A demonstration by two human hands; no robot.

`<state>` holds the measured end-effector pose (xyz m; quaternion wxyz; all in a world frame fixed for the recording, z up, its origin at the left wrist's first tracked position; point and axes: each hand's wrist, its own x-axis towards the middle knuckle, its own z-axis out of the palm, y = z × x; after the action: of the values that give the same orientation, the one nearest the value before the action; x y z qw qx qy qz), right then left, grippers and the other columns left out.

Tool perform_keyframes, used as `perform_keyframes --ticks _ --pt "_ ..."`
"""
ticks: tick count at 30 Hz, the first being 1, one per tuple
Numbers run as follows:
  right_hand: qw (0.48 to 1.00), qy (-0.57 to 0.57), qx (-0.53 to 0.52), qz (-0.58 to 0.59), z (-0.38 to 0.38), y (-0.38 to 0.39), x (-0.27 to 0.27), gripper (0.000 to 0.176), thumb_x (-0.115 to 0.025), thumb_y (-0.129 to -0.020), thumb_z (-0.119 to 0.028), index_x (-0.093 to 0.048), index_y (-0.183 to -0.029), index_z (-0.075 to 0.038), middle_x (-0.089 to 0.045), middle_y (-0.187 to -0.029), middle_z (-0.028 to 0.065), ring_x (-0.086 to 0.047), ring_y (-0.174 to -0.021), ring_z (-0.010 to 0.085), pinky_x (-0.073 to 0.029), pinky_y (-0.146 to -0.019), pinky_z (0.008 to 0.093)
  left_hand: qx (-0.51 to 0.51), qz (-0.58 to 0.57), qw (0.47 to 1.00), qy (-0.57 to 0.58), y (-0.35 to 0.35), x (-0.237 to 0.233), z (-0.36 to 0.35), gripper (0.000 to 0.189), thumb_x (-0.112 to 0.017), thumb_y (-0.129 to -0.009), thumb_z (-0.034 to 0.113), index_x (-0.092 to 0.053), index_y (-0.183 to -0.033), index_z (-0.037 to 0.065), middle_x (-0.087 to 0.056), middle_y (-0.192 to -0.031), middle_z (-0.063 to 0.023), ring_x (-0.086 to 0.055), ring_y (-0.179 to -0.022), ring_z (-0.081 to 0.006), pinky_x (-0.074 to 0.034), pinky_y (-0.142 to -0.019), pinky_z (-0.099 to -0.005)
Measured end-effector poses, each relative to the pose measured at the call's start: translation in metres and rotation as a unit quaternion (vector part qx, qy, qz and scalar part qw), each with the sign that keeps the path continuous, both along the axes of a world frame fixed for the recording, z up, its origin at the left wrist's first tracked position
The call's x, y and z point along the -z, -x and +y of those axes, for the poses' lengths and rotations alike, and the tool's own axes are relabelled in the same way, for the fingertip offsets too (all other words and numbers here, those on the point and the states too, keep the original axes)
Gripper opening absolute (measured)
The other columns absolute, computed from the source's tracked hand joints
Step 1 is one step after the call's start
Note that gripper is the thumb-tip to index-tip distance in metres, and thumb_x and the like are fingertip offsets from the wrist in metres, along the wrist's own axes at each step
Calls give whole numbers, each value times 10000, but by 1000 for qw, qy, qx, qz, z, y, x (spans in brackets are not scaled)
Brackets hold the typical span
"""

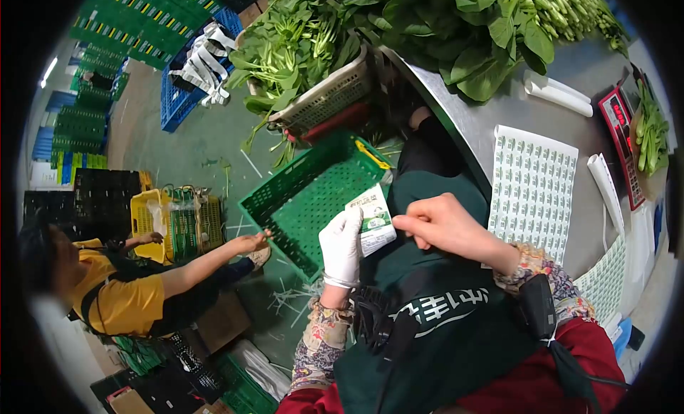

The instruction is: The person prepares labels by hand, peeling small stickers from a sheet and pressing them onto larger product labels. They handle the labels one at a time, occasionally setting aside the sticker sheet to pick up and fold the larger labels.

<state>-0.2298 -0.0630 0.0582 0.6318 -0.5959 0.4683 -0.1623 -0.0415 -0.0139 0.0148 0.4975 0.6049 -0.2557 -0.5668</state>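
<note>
The gloved left hand (340,247) holds the printed card (375,224) near the green crate (313,189), its print facing up, seemingly to steady it for the bare right hand (432,221) at its edge; whether that curled grip pinches anything, I cannot tell. A label sheet (533,193) lies flat on the table (595,134), likely for easy reach.

The left hand (340,246) hides part of the card (375,220), its lower print (377,240) unreadable.

Blue crate (173,106), yellow basket (147,216).
</note>
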Motion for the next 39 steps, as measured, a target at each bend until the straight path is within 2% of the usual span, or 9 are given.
perform_keyframes --ticks 4,5,9,15,22,26,30,34,39 --pt "999 14 47 1 -3 23 -19 314 -572 -886 -238 -603 -713 22 -557 -533 27 -539 -499 66 -433 -486 218 -49 -23 996 71 -22 -4 1 242 -555 -905 178 -629 -934 -51 -624 -856 -49 -566 -757 -88 -463 -685 -227" --pt "997 18 78 -8 -3 29 -23 292 -578 -883 -218 -602 -718 22 -564 -547 23 -535 -504 60 -431 -495 213 11 -281 942 182 -49 2 3 253 -548 -897 178 -620 -956 -58 -634 -884 -90 -584 -781 -129 -465 -699 -240" --pt "982 67 176 29 -13 65 -38 209 -574 -880 -160 -616 -760 5 -565 -567 7 -531 -516 51 -423 -501 197 -176 -249 935 178 -93 -109 -25 294 -496 -905 250 -612 -1002 -2 -597 -872 -32 -567 -735 -153 -476 -656 -277" --pt "902 327 178 217 -44 142 -24 173 -615 -812 -115 -607 -932 9 -626 -873 84 -602 -825 181 -461 -724 282 -320 -148 888 296 -216 -193 -13 387 -456 -948 288 -513 -1241 42 -544 -1201 -49 -505 -1082 -152 -372 -982 -315" --pt "898 320 83 289 -60 224 5 416 -679 -728 -178 -575 -1095 -11 -593 -1087 148 -555 -1025 307 -423 -905 362 74 -108 988 79 -167 -67 -13 426 -470 -941 264 -484 -1223 -55 -544 -1190 -109 -523 -1070 -180 -395 -923 -302" --pt "896 332 53 291 -60 224 6 310 -654 -763 -180 -580 -1006 -2 -620 -952 151 -584 -912 316 -451 -800 375 71 -150 981 -104 -140 14 -4 334 -557 -894 274 -624 -842 -49 -633 -789 -45 -567 -641 -147 -473 -602 -305" --pt "914 325 59 235 -63 206 -8 213 -593 -832 -216 -572 -918 -22 -617 -812 142 -592 -766 324 -453 -669 390 135 -708 691 -45 -82 19 -14 333 -635 -803 313 -599 -1027 70 -640 -921 -153 -624 -728 -313 -493 -636 -376" --pt "883 418 -12 210 -78 181 -20 212 -554 -864 -257 -571 -885 -47 -585 -761 146 -570 -722 335 -437 -624 409 195 -584 763 197 -3 -1 -47 560 -679 -767 271 -474 -1252 82 -555 -1167 -142 -592 -967 -312 -497 -767 -371" --pt "887 424 -67 169 -85 141 -25 193 -531 -879 -250 -566 -856 -61 -577 -725 137 -564 -705 341 -429 -606 418 293 -288 882 231 75 -27 -87 527 -711 -745 159 -518 -1227 67 -625 -1038 -78 -584 -814 -125 -467 -717 -238"
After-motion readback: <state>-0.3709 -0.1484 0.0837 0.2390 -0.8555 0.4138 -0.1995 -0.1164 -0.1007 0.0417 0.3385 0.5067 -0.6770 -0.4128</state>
